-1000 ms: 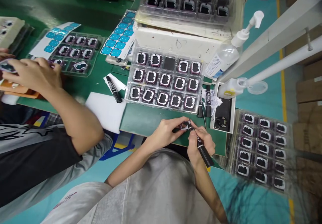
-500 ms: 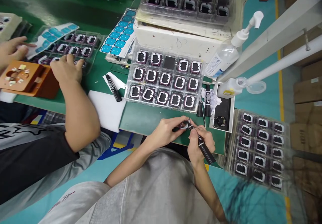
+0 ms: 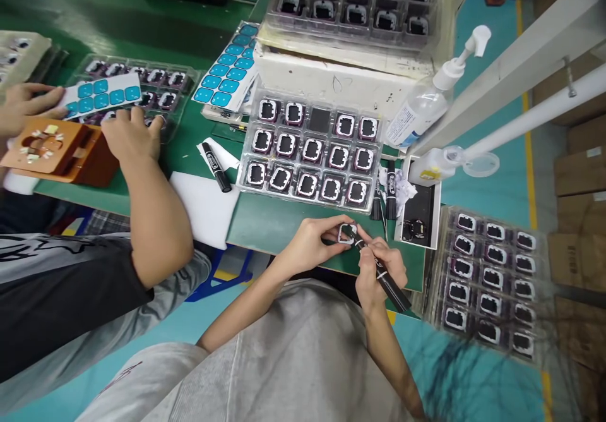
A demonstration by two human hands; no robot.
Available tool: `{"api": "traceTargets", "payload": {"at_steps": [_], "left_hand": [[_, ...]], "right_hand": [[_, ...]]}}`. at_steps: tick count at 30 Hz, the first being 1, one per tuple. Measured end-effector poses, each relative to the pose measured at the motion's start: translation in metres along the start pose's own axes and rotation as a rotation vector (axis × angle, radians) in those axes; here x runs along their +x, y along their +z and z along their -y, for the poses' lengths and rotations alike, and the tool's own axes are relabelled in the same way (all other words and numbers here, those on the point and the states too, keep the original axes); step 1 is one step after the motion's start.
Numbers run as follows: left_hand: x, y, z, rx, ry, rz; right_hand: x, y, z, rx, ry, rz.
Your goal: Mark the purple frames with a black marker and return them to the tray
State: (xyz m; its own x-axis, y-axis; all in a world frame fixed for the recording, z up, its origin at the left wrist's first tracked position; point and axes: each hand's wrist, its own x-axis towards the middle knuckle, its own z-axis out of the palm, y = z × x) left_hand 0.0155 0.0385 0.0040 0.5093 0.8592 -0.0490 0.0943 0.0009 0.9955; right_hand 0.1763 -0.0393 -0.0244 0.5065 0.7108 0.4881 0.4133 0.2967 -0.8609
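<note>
Between its thumb and fingers, my left hand (image 3: 310, 245) holds a small square frame part (image 3: 346, 234) with a white rim and dark centre. My right hand (image 3: 379, 267) grips a black marker pen (image 3: 392, 289), its tip end at the part's right edge. Whether the tip touches the part I cannot tell. Just beyond my hands lies a clear plastic tray (image 3: 242, 182) of similar parts in rows. One pocket (image 3: 319, 119) in its back row has no part in it.
A second marker (image 3: 215, 167) lies left of the tray, near a white cloth (image 3: 201, 210). On the right are more markers (image 3: 391, 188), an open box (image 3: 439, 213), a pump bottle (image 3: 423, 109) and another filled tray (image 3: 473, 277). A co-worker's hand (image 3: 132, 134) works beside an orange fixture (image 3: 47, 147).
The part in my left hand has turned so its white rim faces up more, and the marker has shifted slightly. The co-worker's sticker sheet has tilted and lowered.
</note>
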Motion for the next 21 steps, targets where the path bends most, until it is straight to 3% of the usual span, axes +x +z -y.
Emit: {"api": "traceTargets", "payload": {"at_steps": [5,11,21], "left_hand": [[0.0010,-0.0017,0.0010,-0.025,-0.039,-0.004],[0.0009,-0.0013,0.0051,-0.047,-0.006,0.003],[-0.0039,0.0001,0.0023,0.126,0.065,-0.013]], "right_hand": [[-0.0022,-0.0022,-0.0038,0.010,0.043,0.047],[-0.0010,-0.0030,-0.0025,0.037,-0.033,0.037],[-0.0019,-0.0059,-0.0035,-0.109,-0.075,0.065]]}}
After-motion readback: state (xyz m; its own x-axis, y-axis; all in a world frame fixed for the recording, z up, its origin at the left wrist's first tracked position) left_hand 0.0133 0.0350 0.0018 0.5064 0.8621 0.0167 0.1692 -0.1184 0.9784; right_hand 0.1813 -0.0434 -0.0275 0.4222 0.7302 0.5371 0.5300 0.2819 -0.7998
